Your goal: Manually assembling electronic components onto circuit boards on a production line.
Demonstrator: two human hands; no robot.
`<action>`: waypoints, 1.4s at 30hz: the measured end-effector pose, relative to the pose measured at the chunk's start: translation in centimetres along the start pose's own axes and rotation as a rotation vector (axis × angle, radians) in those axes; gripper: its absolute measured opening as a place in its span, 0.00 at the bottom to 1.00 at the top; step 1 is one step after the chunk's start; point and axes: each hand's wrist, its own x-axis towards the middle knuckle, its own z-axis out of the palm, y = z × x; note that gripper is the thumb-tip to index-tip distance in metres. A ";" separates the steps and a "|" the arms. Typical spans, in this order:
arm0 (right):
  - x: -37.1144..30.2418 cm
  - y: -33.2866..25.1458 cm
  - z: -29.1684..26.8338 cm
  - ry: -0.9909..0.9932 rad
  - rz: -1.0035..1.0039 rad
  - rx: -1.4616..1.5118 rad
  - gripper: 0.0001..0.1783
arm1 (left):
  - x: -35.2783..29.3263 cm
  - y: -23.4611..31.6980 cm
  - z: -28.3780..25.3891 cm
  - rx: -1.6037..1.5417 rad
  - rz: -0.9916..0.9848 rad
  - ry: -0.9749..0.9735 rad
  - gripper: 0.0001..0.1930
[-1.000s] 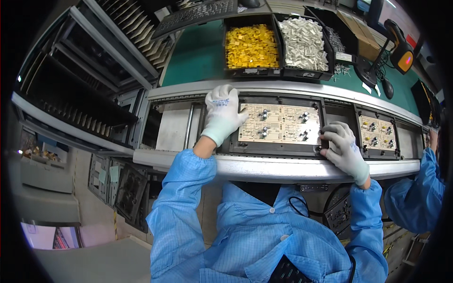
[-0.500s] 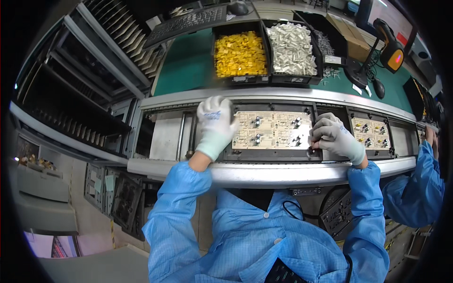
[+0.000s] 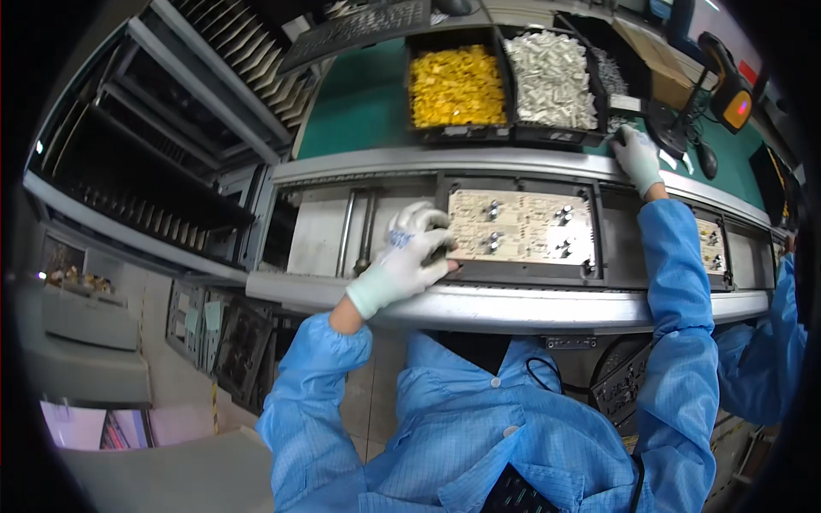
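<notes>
A cream circuit board (image 3: 522, 224) with several small upright black components lies in a dark carrier frame (image 3: 513, 275) on the rail track. At the board's near left corner is my left hand (image 3: 415, 252), white-gloved, its fingers curled and fingertips against the frame's edge; what they grip there is hidden. My right hand (image 3: 637, 158), also gloved, reaches over the far rail to the green table, fingers bent down beside the black bins. Its fingertips are partly hidden, and anything in them is too small to name. Loose small metal parts (image 3: 617, 124) lie near those fingertips.
Behind the far rail (image 3: 385, 164) stand a bin of yellow parts (image 3: 457, 85) and one of silver-white parts (image 3: 552, 81). A scanner on a stand (image 3: 731, 98) is at far right. Another board (image 3: 711, 246) sits down the track, near a co-worker's blue sleeve (image 3: 782, 316).
My right hand has left the board's near right corner and moved out to the table beyond the rail. My left hand has slid down to the near left corner. The view has shifted slightly.
</notes>
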 end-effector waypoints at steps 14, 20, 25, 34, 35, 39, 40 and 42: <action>0.1 2.4 -1.2 0.057 0.174 0.378 0.13 | 2.4 1.2 -2.4 0.141 0.168 -0.132 0.15; -0.5 1.5 -0.9 0.020 0.077 0.432 0.12 | 2.2 2.2 0.5 0.251 0.143 0.041 0.14; 0.4 -0.3 -0.3 0.017 0.074 0.320 0.16 | 2.2 3.1 2.1 0.290 0.122 0.195 0.11; 2.4 -1.7 0.0 -0.085 0.057 0.048 0.16 | 2.3 3.9 2.1 0.305 0.064 0.172 0.09; 2.4 -1.3 0.3 -0.076 0.063 0.081 0.16 | 2.3 3.9 2.0 0.296 0.061 0.156 0.09; 1.9 -1.5 -0.1 -0.103 0.067 0.167 0.18 | 1.6 3.3 1.5 0.293 0.057 0.172 0.09; 1.7 -1.4 -0.3 -0.106 0.064 0.201 0.18 | 1.4 3.1 1.3 0.293 0.062 0.176 0.09; 1.5 -1.1 -0.5 -0.066 0.050 0.192 0.18 | 1.1 2.7 0.7 0.327 0.041 0.155 0.08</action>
